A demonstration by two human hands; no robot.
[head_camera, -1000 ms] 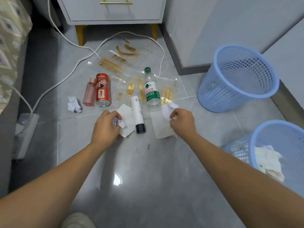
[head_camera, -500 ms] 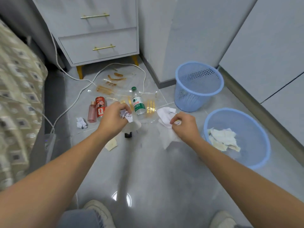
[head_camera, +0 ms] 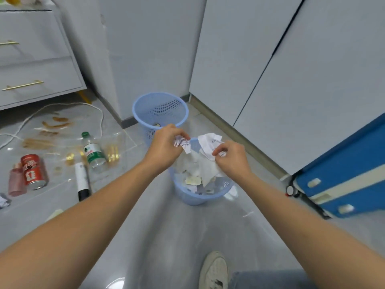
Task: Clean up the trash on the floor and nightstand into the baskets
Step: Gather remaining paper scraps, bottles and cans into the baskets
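Observation:
My left hand (head_camera: 164,148) pinches a small crumpled paper (head_camera: 183,143) above the near blue basket (head_camera: 200,197). My right hand (head_camera: 232,161) grips a larger white tissue (head_camera: 206,159) that hangs down into the same basket, which holds several paper scraps. A second blue basket (head_camera: 160,109) stands just behind it, against the wall. On the floor to the left lie a clear water bottle (head_camera: 92,152), a red can (head_camera: 32,171), a pink bottle (head_camera: 15,181) and a white tube with a black cap (head_camera: 81,181).
A grey nightstand (head_camera: 37,65) with gold handles stands at the back left, and a white cable (head_camera: 62,107) loops over the floor in front of it. A crumpled paper (head_camera: 4,202) lies at the left edge. A blue suitcase (head_camera: 341,178) leans at the right. My shoe (head_camera: 213,270) is below.
Both hands lifted their papers off the floor and carried them right, over the near basket. The view swung right and up, so the floor litter now lies at the left.

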